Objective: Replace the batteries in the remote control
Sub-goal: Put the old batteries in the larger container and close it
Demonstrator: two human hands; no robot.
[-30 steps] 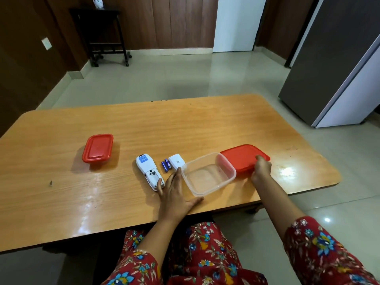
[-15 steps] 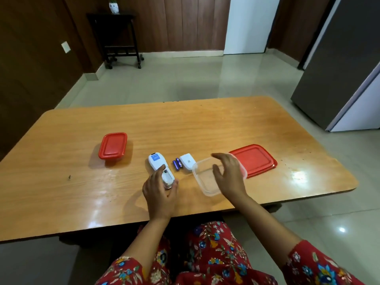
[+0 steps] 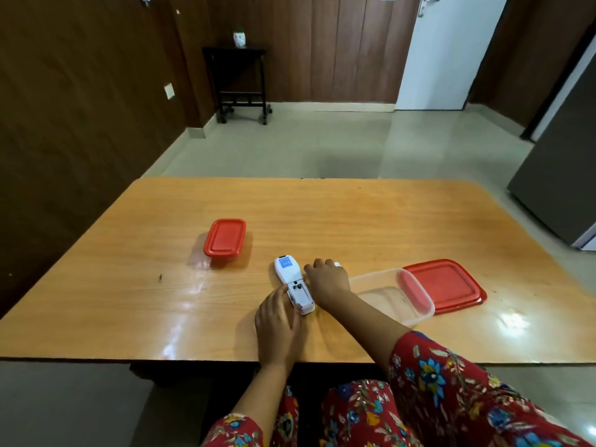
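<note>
The remote (image 3: 288, 270) lies on the tabletop (image 3: 354, 221), battery bay uncovered, with the left hand (image 3: 279, 321) resting straight-fingered against its near end and the right hand (image 3: 327, 280) curled just right of it, grip hidden.

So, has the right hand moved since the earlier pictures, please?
Yes: the right hand went left, from the loose red lid, across the clear box, to the remote.

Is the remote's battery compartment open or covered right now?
Open. The remote lies back up, and the bay at its near end is uncovered, showing dark contacts. No batteries show inside.
</note>
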